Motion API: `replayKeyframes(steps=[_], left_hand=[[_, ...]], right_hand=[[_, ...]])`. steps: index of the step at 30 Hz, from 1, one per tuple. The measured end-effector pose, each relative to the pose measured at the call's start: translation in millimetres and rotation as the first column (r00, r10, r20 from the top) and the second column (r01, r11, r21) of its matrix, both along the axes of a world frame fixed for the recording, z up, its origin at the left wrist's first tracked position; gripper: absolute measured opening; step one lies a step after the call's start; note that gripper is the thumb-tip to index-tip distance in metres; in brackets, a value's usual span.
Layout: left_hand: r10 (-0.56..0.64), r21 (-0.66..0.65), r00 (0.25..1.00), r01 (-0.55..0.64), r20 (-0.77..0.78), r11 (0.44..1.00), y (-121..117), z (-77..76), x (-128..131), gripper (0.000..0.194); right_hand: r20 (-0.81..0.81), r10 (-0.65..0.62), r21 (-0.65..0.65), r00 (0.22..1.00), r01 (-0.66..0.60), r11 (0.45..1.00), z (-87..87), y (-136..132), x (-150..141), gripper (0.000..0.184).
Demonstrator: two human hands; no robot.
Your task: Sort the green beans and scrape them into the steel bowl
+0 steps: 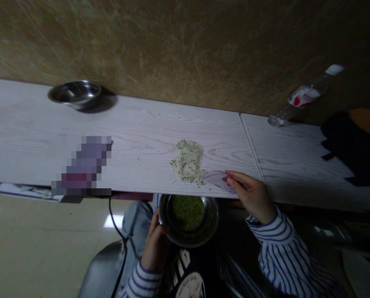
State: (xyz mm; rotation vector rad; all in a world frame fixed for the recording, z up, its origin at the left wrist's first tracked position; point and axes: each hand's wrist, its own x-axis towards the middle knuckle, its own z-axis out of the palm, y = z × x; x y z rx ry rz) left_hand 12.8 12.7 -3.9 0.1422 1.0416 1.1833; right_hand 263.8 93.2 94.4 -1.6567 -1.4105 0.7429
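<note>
My left hand (155,245) grips the left side of a steel bowl (212,223), held just below the table's front edge. Green beans (188,212), which look like mung beans, lie in its bottom. On the table, right above the bowl, a loose pile of white rice grains (189,159) is mixed with scattered green beans. Between thumb and fingers, my right hand (255,196) pinches a thin, see-through plastic piece with a rounded edge (215,178). That piece lies low over the tabletop, its left edge at the lower right of the pile.
Against the wall at the back left stands another steel bowl (76,93). A blurred-out flat object (87,163) lies at the left, with a black cable (123,248) hanging nearby. Toward the right are a plastic bottle (304,97) and dark fabric (355,145). A seam crosses the white tabletop (141,124).
</note>
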Motion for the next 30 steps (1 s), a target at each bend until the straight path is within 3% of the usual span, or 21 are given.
replayKeyframes(steps=[15, 22, 30], left_hand=[[0.000, -0.037, 1.000, 0.000, -0.007, 0.999, 2.4, 6.2, 4.2, 0.064], [0.007, -0.029, 1.000, -0.008, -0.004, 1.000, 2.8, 7.8, 3.2, 0.062], [0.008, -0.033, 1.000, -0.008, 0.000, 0.999, 1.8, 5.1, 3.4, 0.058]], right_hand=[[0.081, 0.112, -0.037, 0.990, -0.109, 0.993, 5.2, -2.6, 12.8, 0.027], [0.079, 0.085, 0.001, 0.993, -0.086, 0.996, 4.3, 6.7, 15.0, 0.027], [0.118, 0.158, -0.022, 0.980, -0.156, 0.987, 10.7, -2.4, 22.8, 0.024]])
